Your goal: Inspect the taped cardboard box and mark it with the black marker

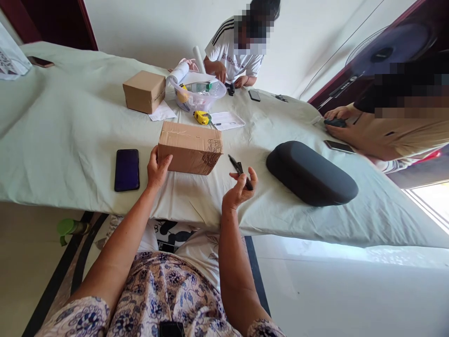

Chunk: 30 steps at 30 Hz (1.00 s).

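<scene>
My left hand (158,167) grips the left end of a brown cardboard box (187,152), thumb on its near side. Dark scribbled lines mark the box's right end. My right hand (241,188) holds a black marker (247,181) between thumb and fingers, just right of the box and apart from it. The marker's dark tip points up and left; a second short dark piece beside it may be its cap. To the left of my left hand lies a dark phone (126,170). A black hard case (312,173) rests to the right of my right hand.
Farther back stand a second cardboard box (144,91) and a clear plastic basin (199,96) with a bottle and rolls. A yellow tape measure (202,117) lies near a paper with a pen (225,123). Two people sit at the far side and right, hands on small dark objects.
</scene>
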Available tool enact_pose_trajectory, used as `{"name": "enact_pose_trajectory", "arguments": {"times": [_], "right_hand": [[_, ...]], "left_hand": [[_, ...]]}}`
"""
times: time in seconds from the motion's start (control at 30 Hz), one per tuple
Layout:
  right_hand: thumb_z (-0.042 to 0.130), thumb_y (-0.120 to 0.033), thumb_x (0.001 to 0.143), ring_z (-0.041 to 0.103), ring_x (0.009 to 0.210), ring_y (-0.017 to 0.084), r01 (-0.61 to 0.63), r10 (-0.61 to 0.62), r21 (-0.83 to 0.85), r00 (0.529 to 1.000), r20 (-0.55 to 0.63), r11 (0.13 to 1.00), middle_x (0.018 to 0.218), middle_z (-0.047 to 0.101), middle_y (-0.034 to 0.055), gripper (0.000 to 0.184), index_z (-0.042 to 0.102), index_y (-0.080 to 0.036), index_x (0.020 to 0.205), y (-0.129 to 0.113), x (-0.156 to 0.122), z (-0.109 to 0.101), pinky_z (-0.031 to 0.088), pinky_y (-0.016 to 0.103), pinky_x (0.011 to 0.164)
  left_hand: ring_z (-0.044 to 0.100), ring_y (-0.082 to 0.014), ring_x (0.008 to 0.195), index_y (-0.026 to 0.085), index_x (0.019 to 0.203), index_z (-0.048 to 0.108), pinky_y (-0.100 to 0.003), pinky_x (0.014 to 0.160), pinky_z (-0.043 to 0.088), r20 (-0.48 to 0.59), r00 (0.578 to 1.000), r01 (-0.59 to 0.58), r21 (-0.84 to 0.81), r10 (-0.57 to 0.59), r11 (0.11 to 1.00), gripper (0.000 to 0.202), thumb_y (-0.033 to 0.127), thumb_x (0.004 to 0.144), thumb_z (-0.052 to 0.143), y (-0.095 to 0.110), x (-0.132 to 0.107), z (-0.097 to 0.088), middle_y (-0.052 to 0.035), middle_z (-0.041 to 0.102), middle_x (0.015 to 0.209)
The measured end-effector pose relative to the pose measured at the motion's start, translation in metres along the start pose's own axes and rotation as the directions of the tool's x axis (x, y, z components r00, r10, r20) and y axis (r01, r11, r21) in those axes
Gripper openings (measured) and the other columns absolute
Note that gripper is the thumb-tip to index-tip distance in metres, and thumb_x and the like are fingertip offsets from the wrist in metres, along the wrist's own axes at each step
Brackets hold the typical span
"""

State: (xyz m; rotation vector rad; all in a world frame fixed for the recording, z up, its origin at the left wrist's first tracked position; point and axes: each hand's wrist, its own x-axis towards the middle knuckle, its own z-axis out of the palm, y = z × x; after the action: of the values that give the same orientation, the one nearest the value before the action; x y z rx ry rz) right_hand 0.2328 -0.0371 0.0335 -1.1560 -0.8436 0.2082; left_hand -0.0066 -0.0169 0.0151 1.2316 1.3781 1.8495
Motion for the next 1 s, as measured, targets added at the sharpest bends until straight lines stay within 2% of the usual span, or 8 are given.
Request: {"name": "enact_pose_trajectory", "arguments": {"times": [0.07,0.13,0.23,0.3,0.6,0.73,0.9,1.0], "right_hand": [[0.051,-0.039,0.093,0.071,0.081,0.018,0.029,-0.032,0.054,0.998,0.050,0.998,0.082,0.071,0.0018,0.035,0.060,-0.017,0.118,-0.005,-0.002,-0.001,0.054,0.039,0.084],[0.058,-0.038,0.090,0.071,0.084,0.018,0.071,-0.077,0.103,0.995,0.060,0.992,0.090,0.072,0.0032,0.030,0.064,-0.018,0.112,-0.009,-0.006,-0.002,0.055,0.039,0.085],[0.067,-0.038,0.084,0.068,0.076,0.016,0.137,-0.143,0.076,0.986,0.089,0.988,0.085,0.068,0.0007,0.020,0.065,-0.021,0.092,-0.012,-0.014,-0.001,0.055,0.036,0.077],[0.066,-0.041,0.085,0.065,0.071,0.016,0.161,-0.168,0.055,0.975,0.145,0.985,0.079,0.066,-0.0005,0.020,0.063,-0.021,0.084,-0.014,-0.018,0.001,0.054,0.033,0.071],[0.065,-0.035,0.090,0.067,0.081,0.017,0.231,-0.268,0.170,0.932,0.243,0.958,0.087,0.069,0.0009,0.012,0.067,-0.023,0.092,-0.016,-0.019,0.016,0.054,0.034,0.077],[0.066,-0.036,0.089,0.066,0.076,0.016,0.190,-0.236,0.182,0.930,0.280,0.965,0.083,0.067,0.0001,0.013,0.067,-0.023,0.090,-0.010,-0.020,0.012,0.053,0.034,0.075],[0.064,-0.041,0.089,0.062,0.068,0.015,0.134,-0.166,0.109,0.908,0.386,0.985,0.077,0.064,-0.0009,0.020,0.066,-0.021,0.088,-0.004,-0.015,0.002,0.052,0.032,0.070],[0.061,-0.041,0.090,0.058,0.064,0.014,0.124,-0.126,0.028,0.949,0.289,0.992,0.069,0.058,-0.0027,0.023,0.062,-0.021,0.079,-0.001,-0.010,-0.002,0.050,0.032,0.069]], "left_hand": [[0.064,-0.0307,0.120,0.020,0.132,0.055,-0.043,0.101,0.051,0.003,1.000,0.002,0.014,-0.002,1.000,0.077,0.070,0.076,0.071,0.000,0.000,0.000,-0.0148,0.066,0.131],[0.064,-0.0309,0.120,0.020,0.132,0.055,-0.043,0.101,0.051,0.006,1.000,-0.002,0.033,0.002,0.999,0.077,0.071,0.076,0.071,0.001,0.000,-0.001,-0.0154,0.066,0.130],[0.064,-0.0302,0.120,0.020,0.131,0.055,-0.043,0.102,0.050,0.005,1.000,-0.015,0.054,0.015,0.998,0.075,0.071,0.077,0.069,0.001,0.001,-0.001,-0.0153,0.066,0.130],[0.064,-0.0297,0.119,0.020,0.130,0.055,-0.043,0.101,0.050,0.008,1.000,-0.019,0.059,0.019,0.998,0.074,0.071,0.078,0.068,0.002,0.001,-0.001,-0.0153,0.066,0.129],[0.065,-0.0300,0.119,0.021,0.129,0.055,-0.044,0.101,0.051,0.012,1.000,-0.019,0.073,0.018,0.997,0.074,0.072,0.077,0.068,-0.001,0.002,-0.001,-0.0149,0.066,0.129],[0.064,-0.0307,0.120,0.020,0.130,0.055,-0.045,0.102,0.051,0.015,1.000,-0.020,0.075,0.019,0.997,0.075,0.072,0.077,0.068,0.000,0.002,-0.001,-0.0155,0.066,0.130],[0.064,-0.0316,0.120,0.019,0.133,0.054,-0.045,0.101,0.051,0.018,1.000,-0.022,0.072,0.020,0.997,0.078,0.072,0.078,0.067,0.001,0.001,-0.002,-0.0170,0.066,0.131],[0.064,-0.0303,0.122,0.021,0.133,0.054,-0.044,0.103,0.051,0.024,0.999,-0.030,0.068,0.029,0.997,0.073,0.069,0.080,0.068,0.000,0.002,-0.002,-0.0155,0.066,0.132]]}}
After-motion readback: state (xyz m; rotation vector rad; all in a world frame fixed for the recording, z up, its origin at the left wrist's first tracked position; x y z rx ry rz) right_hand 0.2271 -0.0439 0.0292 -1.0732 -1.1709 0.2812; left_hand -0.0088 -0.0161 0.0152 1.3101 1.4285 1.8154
